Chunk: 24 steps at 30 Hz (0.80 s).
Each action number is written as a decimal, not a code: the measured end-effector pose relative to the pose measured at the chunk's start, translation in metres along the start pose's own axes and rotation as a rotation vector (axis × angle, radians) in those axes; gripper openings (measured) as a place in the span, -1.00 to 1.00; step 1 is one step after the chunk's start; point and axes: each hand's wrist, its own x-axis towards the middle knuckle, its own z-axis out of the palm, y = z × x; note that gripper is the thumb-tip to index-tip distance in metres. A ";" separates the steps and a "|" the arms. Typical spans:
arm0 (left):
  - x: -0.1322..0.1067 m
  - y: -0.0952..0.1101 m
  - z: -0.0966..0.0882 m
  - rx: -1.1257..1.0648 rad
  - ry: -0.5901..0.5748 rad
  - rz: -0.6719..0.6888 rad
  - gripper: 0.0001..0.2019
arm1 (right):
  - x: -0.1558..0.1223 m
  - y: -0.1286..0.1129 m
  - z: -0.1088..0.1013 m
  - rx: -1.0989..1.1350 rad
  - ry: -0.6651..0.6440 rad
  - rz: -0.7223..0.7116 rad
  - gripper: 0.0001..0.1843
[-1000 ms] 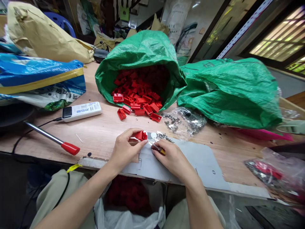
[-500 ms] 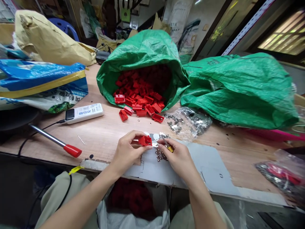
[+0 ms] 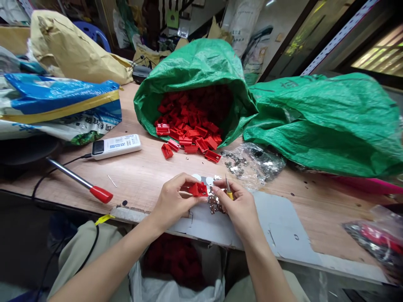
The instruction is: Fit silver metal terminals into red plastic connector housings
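Between thumb and fingers, my left hand [image 3: 176, 198] grips a small red plastic housing [image 3: 199, 189], its open side turned toward the right. My right hand [image 3: 236, 202] is closed on a pointed tool with a yellow handle [image 3: 230, 194]; its thin metal tip points up. The right thumb and index fingertips are close together beside the housing, and whether a small part is pinched there I cannot make out. Under and between the hands, a pile of small shiny metal pieces [image 3: 215, 205] lies on the grey sheet [image 3: 273, 214].
A green sack [image 3: 192, 58] spills red housings onto the table. To its right are a clear bag of metal parts [image 3: 267, 161] and another green sack [image 3: 327, 121]. A red-tipped lever [image 3: 101, 194] and a white device [image 3: 117, 147] stand left. Red pieces fill a bag [image 3: 173, 260] below the edge.
The tool in my right hand has swung from leaning left to pointing upward. My left hand keeps hold of the red housing. The whole view has shifted slightly.
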 end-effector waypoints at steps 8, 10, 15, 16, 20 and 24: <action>-0.002 -0.003 0.001 0.091 0.051 0.136 -0.65 | -0.009 -0.007 0.022 -0.037 0.201 -0.155 -0.66; -0.002 -0.003 0.001 0.092 0.059 0.118 -0.64 | -0.011 -0.009 0.023 -0.051 0.244 -0.189 -0.68; -0.002 -0.002 0.001 0.104 0.041 0.140 -0.67 | -0.010 -0.006 0.025 -0.048 0.166 -0.231 -0.76; -0.002 -0.002 0.001 0.116 0.039 0.158 -0.67 | -0.009 -0.006 0.026 -0.048 0.157 -0.226 -0.76; -0.002 -0.004 0.001 0.198 0.028 0.273 -0.70 | -0.009 -0.004 0.026 -0.098 0.136 -0.222 -0.73; -0.001 -0.009 0.000 0.356 0.016 0.435 -0.75 | -0.010 -0.006 0.025 -0.113 0.081 -0.207 -0.72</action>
